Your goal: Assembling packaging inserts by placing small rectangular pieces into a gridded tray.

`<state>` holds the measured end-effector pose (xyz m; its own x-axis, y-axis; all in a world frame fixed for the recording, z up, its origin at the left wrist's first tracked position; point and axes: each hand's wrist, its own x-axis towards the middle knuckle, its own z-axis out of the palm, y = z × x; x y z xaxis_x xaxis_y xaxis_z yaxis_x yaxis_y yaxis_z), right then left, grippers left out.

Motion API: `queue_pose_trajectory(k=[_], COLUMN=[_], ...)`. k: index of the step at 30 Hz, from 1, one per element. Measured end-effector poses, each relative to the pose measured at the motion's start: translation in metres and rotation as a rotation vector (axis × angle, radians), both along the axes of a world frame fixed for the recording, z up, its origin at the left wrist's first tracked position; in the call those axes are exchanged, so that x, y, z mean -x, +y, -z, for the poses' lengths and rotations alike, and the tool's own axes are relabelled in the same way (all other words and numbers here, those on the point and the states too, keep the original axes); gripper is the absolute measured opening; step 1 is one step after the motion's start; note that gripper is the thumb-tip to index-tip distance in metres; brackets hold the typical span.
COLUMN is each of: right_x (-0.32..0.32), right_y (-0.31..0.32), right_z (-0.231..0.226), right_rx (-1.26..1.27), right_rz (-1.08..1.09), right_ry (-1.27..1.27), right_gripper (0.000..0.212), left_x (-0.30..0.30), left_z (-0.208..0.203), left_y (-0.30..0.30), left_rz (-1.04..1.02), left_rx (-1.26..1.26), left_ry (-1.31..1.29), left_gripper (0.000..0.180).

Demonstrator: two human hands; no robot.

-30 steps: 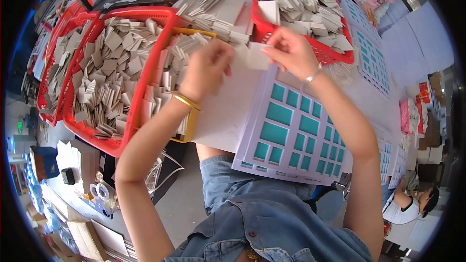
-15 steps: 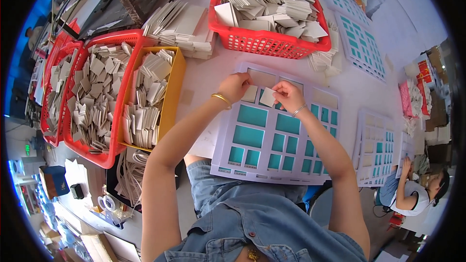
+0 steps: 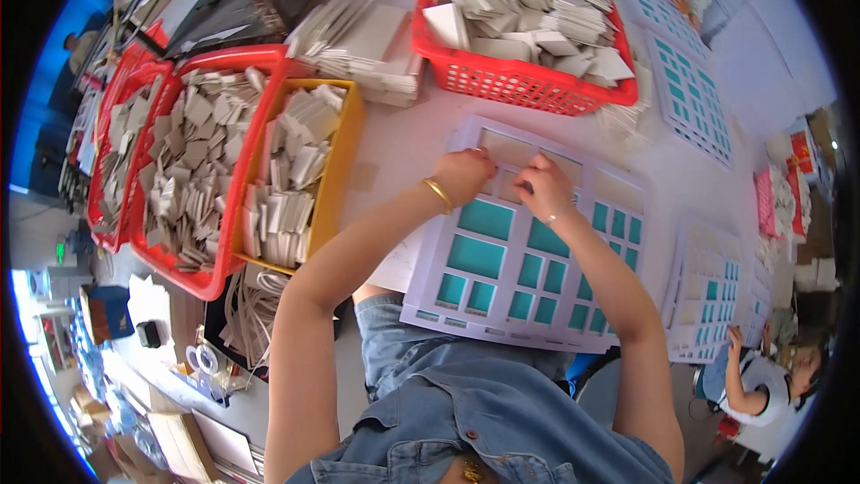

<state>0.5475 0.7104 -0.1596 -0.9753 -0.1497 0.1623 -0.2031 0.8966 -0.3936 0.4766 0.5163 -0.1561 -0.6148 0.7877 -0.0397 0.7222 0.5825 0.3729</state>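
Observation:
In front of me lies a lavender grid panel (image 3: pixel 520 245) with rectangular openings, many showing teal. Its upper openings hold grey-white board pieces (image 3: pixel 563 162). My left hand (image 3: pixel 464 177), with a gold bangle at the wrist, is closed over the panel's upper left, fingertips bent down at an opening. Beside it, my right hand (image 3: pixel 546 190) is closed too, thumb and fingers together over the neighbouring opening. A small grey-white card (image 3: pixel 508 184) shows between the hands, at the right fingertips. Whether either hand still grips a piece is hidden by the fingers.
A red basket (image 3: pixel 528 88) heaped with cards stands beyond the panel. At left are a yellow box (image 3: pixel 345 161) and red baskets (image 3: pixel 208 282) full of cards, with stacked boards (image 3: pixel 381 54) behind. More panels (image 3: pixel 703 291) lie at right, near a seated person (image 3: pixel 761 385).
My right hand has lowered the card it held against the panel, and less of the card shows. The left fingers have curled over the neighbouring opening. The whole view has shifted slightly.

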Motion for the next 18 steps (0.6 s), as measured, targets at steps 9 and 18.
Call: queue_pose_trajectory(k=[9, 18], right_x=[0.01, 0.076], right_y=[0.009, -0.086], right_z=[-0.023, -0.094], right_rx=[-0.357, -0.264], right_rz=[-0.147, -0.366], right_ry=[-0.25, -0.11], right_gripper=[0.011, 0.014], left_x=[-0.006, 0.09], left_z=[-0.11, -0.072], left_y=[-0.108, -0.422], left_rz=[-0.128, -1.196], left_rx=[-0.353, 0.051], left_ry=[0.23, 0.472], left_gripper=[0.023, 0.028])
